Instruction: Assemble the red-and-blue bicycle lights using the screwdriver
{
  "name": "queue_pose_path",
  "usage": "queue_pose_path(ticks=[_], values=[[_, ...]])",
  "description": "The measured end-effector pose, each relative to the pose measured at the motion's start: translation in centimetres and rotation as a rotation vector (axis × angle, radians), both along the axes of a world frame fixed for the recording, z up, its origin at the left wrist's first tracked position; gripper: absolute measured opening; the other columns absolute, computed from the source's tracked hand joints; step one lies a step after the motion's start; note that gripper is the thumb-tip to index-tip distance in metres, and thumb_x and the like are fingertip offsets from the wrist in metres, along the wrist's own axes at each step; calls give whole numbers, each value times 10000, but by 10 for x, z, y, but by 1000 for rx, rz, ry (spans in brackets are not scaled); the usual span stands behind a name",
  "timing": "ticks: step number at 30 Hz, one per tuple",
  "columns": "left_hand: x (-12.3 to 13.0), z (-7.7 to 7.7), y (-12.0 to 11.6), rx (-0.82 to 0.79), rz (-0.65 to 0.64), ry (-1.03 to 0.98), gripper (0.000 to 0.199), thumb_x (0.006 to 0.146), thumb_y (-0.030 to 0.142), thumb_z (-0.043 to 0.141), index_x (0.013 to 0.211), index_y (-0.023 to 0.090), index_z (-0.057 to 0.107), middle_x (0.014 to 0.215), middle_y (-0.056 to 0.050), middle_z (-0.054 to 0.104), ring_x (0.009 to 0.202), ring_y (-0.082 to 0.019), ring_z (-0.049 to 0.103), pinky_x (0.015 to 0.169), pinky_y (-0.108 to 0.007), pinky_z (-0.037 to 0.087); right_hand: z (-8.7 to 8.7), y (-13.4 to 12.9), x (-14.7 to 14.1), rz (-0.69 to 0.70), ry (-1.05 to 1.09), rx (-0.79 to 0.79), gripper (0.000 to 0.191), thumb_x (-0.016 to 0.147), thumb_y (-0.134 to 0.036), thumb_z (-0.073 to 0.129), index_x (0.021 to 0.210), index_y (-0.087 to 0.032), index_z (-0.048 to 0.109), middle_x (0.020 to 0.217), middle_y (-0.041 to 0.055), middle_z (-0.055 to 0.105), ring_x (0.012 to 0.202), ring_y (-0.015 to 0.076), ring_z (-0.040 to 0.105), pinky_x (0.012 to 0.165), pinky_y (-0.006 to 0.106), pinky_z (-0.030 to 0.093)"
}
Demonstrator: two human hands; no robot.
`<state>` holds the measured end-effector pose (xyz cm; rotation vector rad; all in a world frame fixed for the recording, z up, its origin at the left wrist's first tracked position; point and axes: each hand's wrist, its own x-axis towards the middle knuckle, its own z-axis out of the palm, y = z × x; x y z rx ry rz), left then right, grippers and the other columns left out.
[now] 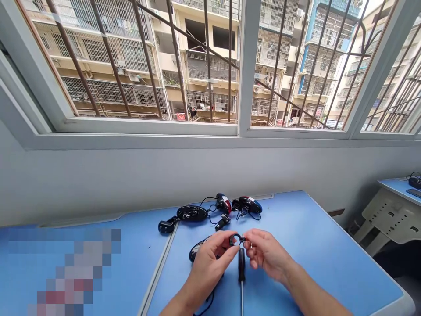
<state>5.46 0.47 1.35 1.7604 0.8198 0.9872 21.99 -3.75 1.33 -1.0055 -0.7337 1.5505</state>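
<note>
Between my two hands, just over the blue desk, is a small black ring-shaped clamp (235,237). My left hand (215,259) pinches its curved side between thumb and fingers. On the other side, the fingertips of my right hand (263,250) close at the clamp's end, where a tiny shiny piece shows. A screwdriver (241,265) with a black handle lies under the hands, its metal shaft pointing toward me. Partly hidden behind my left hand is a glossy black oval device (194,251), with a black cable running below it.
Farther back on the blue desk (283,219) lie a black oval device (192,213), two black, red and blue devices (223,202) with cables, and a small black clamp piece (222,222). A wall and barred window stand behind. Another desk (391,193) is at right.
</note>
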Motion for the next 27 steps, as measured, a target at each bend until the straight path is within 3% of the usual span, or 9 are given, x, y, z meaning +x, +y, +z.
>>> queue_pose_path(ticks=[4, 7, 12, 17, 19, 22, 27], values=[[1, 3, -2, 90, -20, 71, 199, 782, 266, 569, 932, 209, 687, 940, -59, 633, 787, -188, 600, 635, -258, 505, 7, -4, 1, 35, -235, 25, 402, 677, -532, 709, 728, -164, 557, 504, -116, 320, 418, 23, 193, 351, 156, 151], [2, 7, -4, 125, -52, 117, 149, 793, 239, 541, 860, 216, 672, 956, -51, 629, 777, -174, 597, 591, -232, 490, 8, -5, 0, 29, -422, 63, 383, 648, -497, 726, 647, -173, 521, 493, -111, 308, 425, 32, 207, 361, 181, 150], [1, 6, -5, 159, -58, 141, 172, 779, 220, 542, 893, 213, 670, 1049, -72, 617, 764, -169, 606, 568, -232, 510, 3, -2, 1, 38, -464, 47, 351, 642, -483, 706, 644, -183, 523, 505, -104, 306, 434, 43, 202, 369, 197, 152], [-5, 8, 1, 296, 100, 134, 271, 787, 274, 559, 1029, 214, 668, 1103, -87, 628, 755, -176, 630, 606, -273, 553, -2, -3, -1, 22, -549, 87, 335, 667, -482, 670, 632, -187, 515, 507, -95, 306, 436, 50, 207, 380, 204, 166], [-10, 9, 8, 368, 185, 147, 242, 798, 308, 550, 976, 215, 685, 1083, -82, 648, 746, -180, 643, 649, -300, 560, -2, -1, 2, -28, -659, 138, 319, 683, -468, 649, 618, -182, 523, 510, -87, 317, 442, 52, 221, 396, 207, 188], [-18, 9, 19, 421, 253, 163, 236, 809, 356, 537, 907, 217, 701, 1029, -78, 677, 881, -224, 656, 706, -316, 560, 1, 9, 19, -182, -788, 182, 297, 700, -460, 612, 631, -177, 550, 515, -80, 324, 452, 59, 228, 423, 216, 210], [-25, 5, 30, 432, 299, 161, 247, 818, 402, 532, 888, 236, 701, 1027, -65, 686, 932, -224, 654, 758, -316, 550, 5, 33, 85, -501, -939, 158, 314, 664, -484, 599, 581, -188, 533, 504, -69, 349, 484, 87, 293, 461, 228, 237]])
